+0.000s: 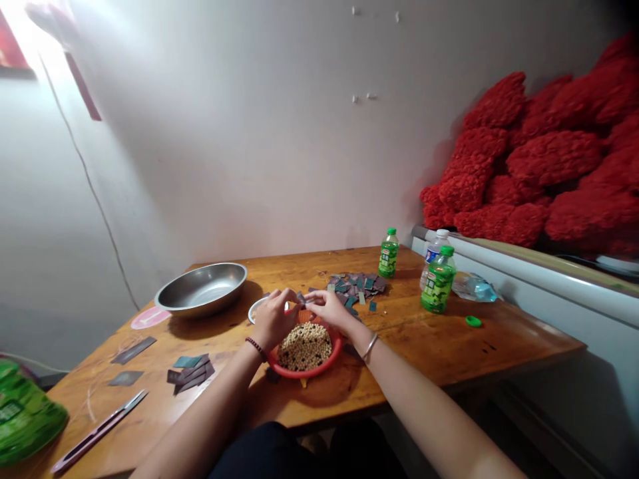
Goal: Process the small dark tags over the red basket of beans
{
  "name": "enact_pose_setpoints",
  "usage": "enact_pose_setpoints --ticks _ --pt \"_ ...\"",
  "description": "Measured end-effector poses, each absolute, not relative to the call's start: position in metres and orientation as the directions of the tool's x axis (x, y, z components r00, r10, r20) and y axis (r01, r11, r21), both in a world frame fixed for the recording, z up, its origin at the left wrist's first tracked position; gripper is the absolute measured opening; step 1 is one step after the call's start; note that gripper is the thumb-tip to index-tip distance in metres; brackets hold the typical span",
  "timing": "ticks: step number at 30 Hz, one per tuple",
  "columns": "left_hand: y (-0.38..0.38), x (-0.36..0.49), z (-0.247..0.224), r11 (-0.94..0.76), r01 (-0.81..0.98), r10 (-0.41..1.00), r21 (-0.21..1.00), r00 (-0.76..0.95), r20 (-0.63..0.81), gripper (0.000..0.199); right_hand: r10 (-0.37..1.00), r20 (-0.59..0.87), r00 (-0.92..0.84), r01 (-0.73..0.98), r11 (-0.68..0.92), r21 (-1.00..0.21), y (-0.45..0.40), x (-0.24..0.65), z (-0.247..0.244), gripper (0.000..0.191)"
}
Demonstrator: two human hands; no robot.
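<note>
My left hand [275, 320] and my right hand [330, 311] meet over the far rim of a red plastic basket [335, 351]. Their fingertips pinch a small dark piece [301, 299], like the flat pieces on the table; the fingers partly cover it. Pale round beans or beads [305, 346], mixed with some dark ones, lie in the basket. Behind my left hand, a white bowl [253, 310] is mostly hidden. A pile of small brown and green flat rectangular pieces [360, 287] spreads beyond my right hand. More such pieces [192, 372] lie left of my left forearm.
A wide steel basin [202, 289] stands back left. A pink-handled cutter or knife [100, 431] lies front left near a green bag [27, 412]. On the right are green-labelled bottles [438, 283], a clear bottle, a green cap [473, 321] and red fluffy bundles [554, 156].
</note>
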State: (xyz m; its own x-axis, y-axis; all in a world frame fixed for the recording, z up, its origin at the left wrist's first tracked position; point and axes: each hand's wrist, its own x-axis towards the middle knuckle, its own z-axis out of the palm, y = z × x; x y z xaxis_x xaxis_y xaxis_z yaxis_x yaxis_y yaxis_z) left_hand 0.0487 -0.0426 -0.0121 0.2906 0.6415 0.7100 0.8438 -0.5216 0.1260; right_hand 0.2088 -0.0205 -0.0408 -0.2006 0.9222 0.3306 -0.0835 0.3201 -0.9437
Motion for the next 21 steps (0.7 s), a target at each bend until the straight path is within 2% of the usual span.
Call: enact_pose_setpoints --ticks 3,6,11,16,21 --pt "-0.0438 0.0489 -0.0121 -0.522 0.848 0.635 0.094 0.312 0.707 0.012 0.924 0.330 -0.192 -0.070 0.322 -0.944 -0.0189 0.2091 -0.0426 0.028" --pt "-0.0447 0.0497 -0.0114 -0.498 0.861 0.628 0.105 0.274 0.728 0.009 0.920 0.344 -0.186 -0.052 0.340 -0.939 -0.0200 0.2103 -0.0424 0.028" --pt "-0.0448 0.0504 -0.0114 -0.534 0.839 0.639 0.105 0.319 0.700 0.009 0.929 0.323 -0.182 -0.054 0.318 -0.946 -0.0239 0.2107 -0.0392 0.027" --pt "-0.0462 0.0484 -0.0105 -0.505 0.856 0.632 0.111 0.278 0.724 0.010 0.919 0.331 -0.212 -0.090 0.319 -0.943 -0.0225 0.2076 -0.0412 0.025" --pt "-0.0464 0.0457 -0.0110 -0.525 0.843 0.643 0.118 0.302 0.704 0.005 0.917 0.338 -0.211 -0.105 0.322 -0.941 -0.0201 0.2053 -0.0442 0.024"
